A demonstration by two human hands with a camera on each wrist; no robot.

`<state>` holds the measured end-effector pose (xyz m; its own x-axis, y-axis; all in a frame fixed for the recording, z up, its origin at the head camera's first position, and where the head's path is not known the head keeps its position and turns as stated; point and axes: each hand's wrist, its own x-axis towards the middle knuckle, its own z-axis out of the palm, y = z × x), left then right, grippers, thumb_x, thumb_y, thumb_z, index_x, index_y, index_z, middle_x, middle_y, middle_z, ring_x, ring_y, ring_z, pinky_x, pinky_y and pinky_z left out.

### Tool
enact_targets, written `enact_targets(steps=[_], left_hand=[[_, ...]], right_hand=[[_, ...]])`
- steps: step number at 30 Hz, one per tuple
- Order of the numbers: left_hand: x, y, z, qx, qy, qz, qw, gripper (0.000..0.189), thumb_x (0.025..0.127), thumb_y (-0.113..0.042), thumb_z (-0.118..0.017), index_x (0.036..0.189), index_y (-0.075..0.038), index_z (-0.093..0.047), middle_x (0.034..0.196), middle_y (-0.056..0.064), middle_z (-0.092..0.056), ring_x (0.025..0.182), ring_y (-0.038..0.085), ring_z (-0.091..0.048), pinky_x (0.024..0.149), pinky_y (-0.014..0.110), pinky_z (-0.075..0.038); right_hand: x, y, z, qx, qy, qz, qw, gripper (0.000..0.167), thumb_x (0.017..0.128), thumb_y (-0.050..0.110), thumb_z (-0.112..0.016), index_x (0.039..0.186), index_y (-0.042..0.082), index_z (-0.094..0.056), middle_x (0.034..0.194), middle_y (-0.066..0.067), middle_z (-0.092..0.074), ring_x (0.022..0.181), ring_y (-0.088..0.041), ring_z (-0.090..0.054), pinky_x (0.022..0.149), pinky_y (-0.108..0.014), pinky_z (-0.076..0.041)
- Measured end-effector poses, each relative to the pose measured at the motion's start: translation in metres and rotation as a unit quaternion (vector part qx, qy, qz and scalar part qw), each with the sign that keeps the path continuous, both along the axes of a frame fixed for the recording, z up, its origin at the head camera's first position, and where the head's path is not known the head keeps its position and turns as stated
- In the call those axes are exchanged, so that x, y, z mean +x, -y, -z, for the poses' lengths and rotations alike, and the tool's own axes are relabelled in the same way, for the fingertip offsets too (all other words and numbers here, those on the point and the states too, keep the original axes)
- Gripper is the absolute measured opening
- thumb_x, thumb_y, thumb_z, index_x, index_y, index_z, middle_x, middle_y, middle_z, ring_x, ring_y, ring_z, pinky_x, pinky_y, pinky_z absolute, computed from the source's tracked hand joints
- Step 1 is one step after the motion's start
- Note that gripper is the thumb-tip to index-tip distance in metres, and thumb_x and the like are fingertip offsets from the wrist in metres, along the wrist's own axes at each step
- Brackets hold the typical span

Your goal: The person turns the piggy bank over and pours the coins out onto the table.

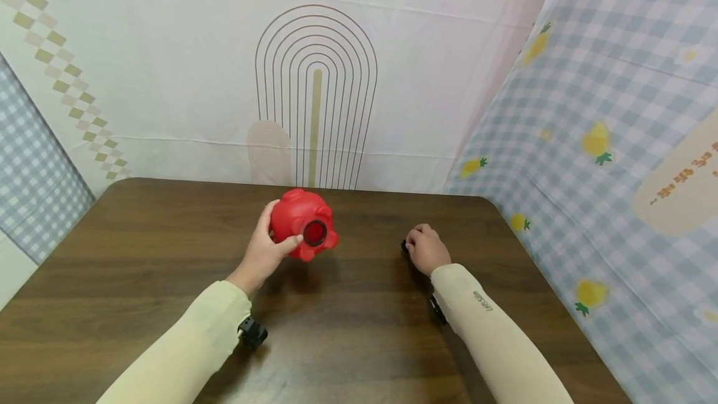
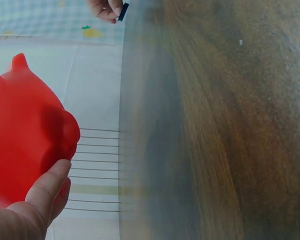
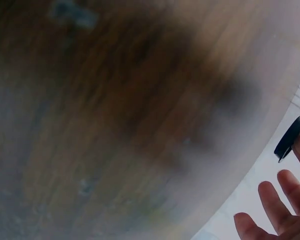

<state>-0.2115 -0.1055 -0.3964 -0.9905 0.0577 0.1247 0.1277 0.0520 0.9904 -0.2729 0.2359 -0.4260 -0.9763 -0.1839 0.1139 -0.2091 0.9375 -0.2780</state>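
Observation:
My left hand (image 1: 262, 255) grips a red piggy bank (image 1: 288, 217), thumb on the underside and fingers round the far side. The bank is tipped so that its stubby feet and a round hole (image 1: 315, 233) with a dark rim face me. Two pointed red ears (image 2: 20, 62) show in the left wrist view. Farther right, my right hand (image 1: 429, 251) pinches a small black round cap (image 3: 290, 139) just above the table; its other fingers (image 3: 275, 202) spread away from the cap.
The dark wooden table (image 1: 348, 341) reaches back to a white printed cloth (image 1: 185, 80). A blue checked cloth (image 1: 572, 92) hangs along the right side. Black wrist cameras (image 1: 252, 333) sit on both sleeves.

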Motion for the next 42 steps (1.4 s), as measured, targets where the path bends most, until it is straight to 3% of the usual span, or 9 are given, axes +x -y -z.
enact_targets(steps=[7,16,27,36,42], left_hand=[[0.000,0.001,-0.002,-0.004,0.003,0.003,1.0000,0.081,0.084,-0.010,-0.066,0.150,-0.019,-0.020,0.141,0.013,-0.036,0.126,0.032,-0.038,0.091,0.041,-0.051],[0.000,0.001,-0.003,-0.012,0.006,0.001,0.9999,0.082,0.084,-0.011,-0.067,0.151,-0.019,-0.019,0.142,0.014,-0.035,0.127,0.032,-0.038,0.092,0.044,-0.051],[0.000,0.001,-0.002,-0.022,-0.001,0.001,0.9997,0.082,0.084,-0.011,-0.067,0.151,-0.017,-0.021,0.142,0.015,-0.036,0.127,0.033,-0.039,0.093,0.045,-0.050],[-0.001,0.000,-0.001,-0.035,0.000,-0.005,0.9994,0.082,0.082,-0.009,-0.069,0.150,-0.016,-0.022,0.142,0.016,-0.036,0.126,0.035,-0.039,0.093,0.047,-0.050],[-0.002,0.000,0.000,-0.032,0.003,0.000,0.9995,0.083,0.082,-0.008,-0.070,0.150,-0.017,-0.022,0.142,0.015,-0.036,0.126,0.035,-0.039,0.093,0.047,-0.050]], right_hand=[[-0.004,-0.007,-0.001,-0.001,0.028,0.017,0.9995,0.010,0.096,0.013,-0.058,0.097,0.007,-0.065,0.129,-0.019,-0.049,0.115,-0.037,-0.049,0.084,-0.051,-0.049],[-0.011,-0.016,0.001,0.012,0.052,0.027,0.9982,0.011,0.096,0.014,-0.058,0.087,0.010,-0.062,0.133,-0.022,-0.047,0.120,-0.040,-0.046,0.082,-0.050,-0.047],[-0.008,-0.018,0.002,0.029,0.057,0.026,0.9976,0.016,0.095,0.013,-0.059,0.079,0.011,-0.062,0.133,-0.022,-0.048,0.120,-0.041,-0.046,0.083,-0.050,-0.047],[-0.007,-0.018,0.002,0.043,0.053,0.029,0.9973,0.010,0.094,0.016,-0.061,0.089,0.009,-0.067,0.131,-0.021,-0.049,0.118,-0.041,-0.047,0.083,-0.053,-0.049],[-0.005,-0.015,0.002,0.040,0.037,0.032,0.9980,0.014,0.094,0.018,-0.062,0.099,0.008,-0.070,0.129,-0.021,-0.051,0.115,-0.040,-0.048,0.085,-0.054,-0.048]])
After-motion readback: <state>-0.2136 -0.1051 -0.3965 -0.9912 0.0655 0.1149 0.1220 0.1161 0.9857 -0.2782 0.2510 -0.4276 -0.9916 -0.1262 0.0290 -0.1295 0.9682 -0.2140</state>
